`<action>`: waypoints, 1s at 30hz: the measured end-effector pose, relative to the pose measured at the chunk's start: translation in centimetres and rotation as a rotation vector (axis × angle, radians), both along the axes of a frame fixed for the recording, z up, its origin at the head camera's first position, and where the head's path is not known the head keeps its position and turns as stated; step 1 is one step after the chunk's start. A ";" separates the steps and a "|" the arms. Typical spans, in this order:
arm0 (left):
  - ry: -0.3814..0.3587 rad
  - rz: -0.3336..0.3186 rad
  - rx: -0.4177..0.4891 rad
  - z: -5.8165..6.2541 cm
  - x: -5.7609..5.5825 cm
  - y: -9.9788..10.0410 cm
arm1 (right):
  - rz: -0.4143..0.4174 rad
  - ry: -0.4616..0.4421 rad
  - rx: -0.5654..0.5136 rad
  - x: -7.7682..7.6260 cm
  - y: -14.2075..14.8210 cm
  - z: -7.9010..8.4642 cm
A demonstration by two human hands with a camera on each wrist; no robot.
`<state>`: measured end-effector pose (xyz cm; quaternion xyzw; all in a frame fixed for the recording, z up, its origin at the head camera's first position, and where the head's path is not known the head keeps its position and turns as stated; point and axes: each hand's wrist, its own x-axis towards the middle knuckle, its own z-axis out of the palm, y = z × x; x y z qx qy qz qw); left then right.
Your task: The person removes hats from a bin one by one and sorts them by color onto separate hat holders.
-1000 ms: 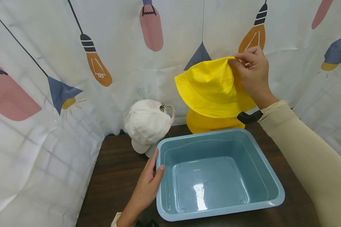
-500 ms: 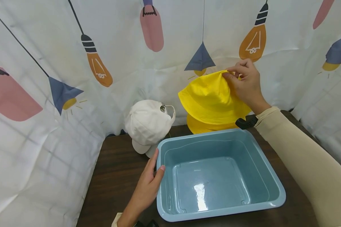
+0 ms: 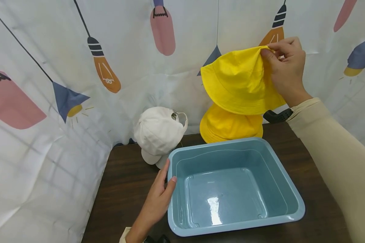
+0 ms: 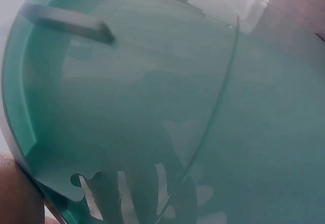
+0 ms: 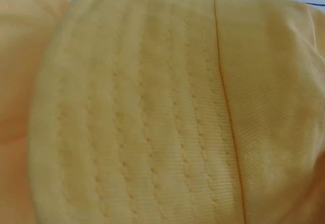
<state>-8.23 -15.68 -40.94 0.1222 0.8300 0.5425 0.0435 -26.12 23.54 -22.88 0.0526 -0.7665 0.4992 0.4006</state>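
The person's right hand (image 3: 287, 65) had a firm pinch, thumb against fingertips, on the crown of a bright yellow cotton bucket hat (image 3: 237, 76), which hung tilted in the air above the far edge of the dark brown wood-grain worktop (image 3: 121, 189). Its wide brim pointed down and to the left, and rows of stitching on that brim filled most of the right wrist view, where the fingertips did not show. Below it a second yellow bucket hat (image 3: 228, 125) lay at the far edge, partly hidden behind the tub; whether the two hats touched could not be told.

The left hand (image 3: 156, 199) rested against the left side of a rectangular blue-grey plastic tub (image 3: 222, 160), fingers extended along the outer wall, thumb spread from them with its tip at the rim. The tub stood between the second hat and the worktop's near edge.

A white cloth baseball cap (image 3: 158, 130) stood to the right of the worktop's far left corner, just beside the tub, its brim toward the near edge. Behind everything hung a white sheet printed with lamps (image 3: 134, 40).
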 end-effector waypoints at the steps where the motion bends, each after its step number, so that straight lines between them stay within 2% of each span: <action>1: -0.004 0.001 0.002 0.0 0.0 0.0 | 0.004 -0.006 0.008 0.0 0.1 0.1; 4: -0.013 0.007 0.006 0.0 0.0 0.0 | 0.026 -0.058 0.055 -0.3 0.3 0.0; 7: -0.018 0.006 0.013 0.0 0.1 -0.1 | 0.051 -0.114 0.096 -0.5 0.2 -0.8; 11: -0.011 0.000 0.015 0.0 0.1 0.0 | 0.093 -0.119 0.127 -0.8 0.1 -2.4; 16: -0.009 0.000 0.011 0.0 0.1 0.1 | 0.186 -0.104 0.088 -0.7 0.2 -3.2; 26: -0.013 0.002 0.007 0.1 0.1 0.1 | 0.345 -0.050 -0.008 -0.4 0.9 -2.8; 30: -0.022 0.001 0.008 0.0 0.1 0.1 | 0.392 -0.083 0.010 -0.3 1.0 -3.3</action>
